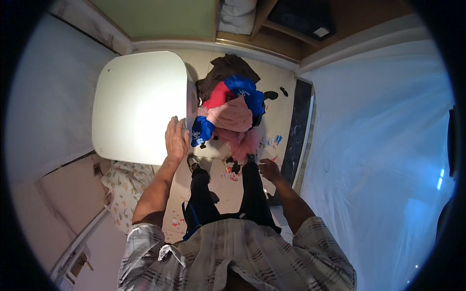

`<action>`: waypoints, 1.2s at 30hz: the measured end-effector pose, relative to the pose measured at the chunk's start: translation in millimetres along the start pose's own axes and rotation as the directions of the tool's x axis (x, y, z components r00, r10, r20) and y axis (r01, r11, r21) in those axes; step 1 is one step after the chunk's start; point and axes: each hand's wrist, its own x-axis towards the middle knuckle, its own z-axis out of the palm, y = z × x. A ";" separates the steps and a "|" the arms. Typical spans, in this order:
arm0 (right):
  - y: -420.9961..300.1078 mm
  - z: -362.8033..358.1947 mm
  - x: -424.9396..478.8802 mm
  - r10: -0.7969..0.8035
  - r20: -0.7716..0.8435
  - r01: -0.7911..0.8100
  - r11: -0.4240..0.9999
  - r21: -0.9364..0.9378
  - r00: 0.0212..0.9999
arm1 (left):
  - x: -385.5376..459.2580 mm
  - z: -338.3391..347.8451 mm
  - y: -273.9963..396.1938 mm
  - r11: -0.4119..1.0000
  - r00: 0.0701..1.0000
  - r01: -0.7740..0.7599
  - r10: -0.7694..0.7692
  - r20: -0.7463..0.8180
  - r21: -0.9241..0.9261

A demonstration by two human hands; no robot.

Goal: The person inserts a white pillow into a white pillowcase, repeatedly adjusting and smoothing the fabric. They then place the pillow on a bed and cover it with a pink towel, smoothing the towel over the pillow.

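Observation:
My left hand [177, 139] lies on the right edge of a white round-cornered furniture top [134, 105], fingers extended, gripping nothing. Beside my right leg hangs my right hand [270, 171], its fingers curled; whether anything is inside them cannot be made out. A heap of clothes sits on the floor ahead of my feet, just right of the white furniture. In it are a pink cloth [233, 114], a red piece [217, 95], blue fabric with white writing [242, 84], a dark brown garment [233, 65] and pink tulle [244, 145].
Torn colourful scraps [233, 174] litter the tiled floor around my shoes. Translucent plastic sheeting [371, 138] covers the right side. A patterned cloth bag [127, 192] stands at lower left, near a door handle [86, 262]. Behind the heap is a wooden cabinet [262, 45] holding white bedding [237, 16].

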 end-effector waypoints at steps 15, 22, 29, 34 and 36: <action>-0.9 78.5 308.9 0.260 -0.485 -0.283 0.959 0.025 0.835 | 37.4 70.1 -35.0 0.966 0.999 -0.008 -0.003 0.042 0.258; -7.6 76.3 369.9 -0.024 -0.229 -0.063 0.930 -0.363 0.973 | 27.2 63.6 -36.8 0.954 0.999 0.004 -0.014 0.031 0.299; 53.7 126.7 303.2 -0.138 -0.304 0.120 0.990 -0.080 0.943 | 38.6 74.2 -40.1 0.963 0.998 -0.031 0.013 0.069 0.268; -82.0 59.7 177.6 -0.055 -0.248 0.138 0.932 0.334 0.967 | 24.6 54.4 -38.3 0.960 1.000 0.003 -0.011 0.025 0.279; -122.3 27.1 128.2 0.160 -0.048 -0.117 0.867 0.484 0.986 | 25.3 57.5 -36.1 0.959 0.999 0.012 -0.023 0.036 0.282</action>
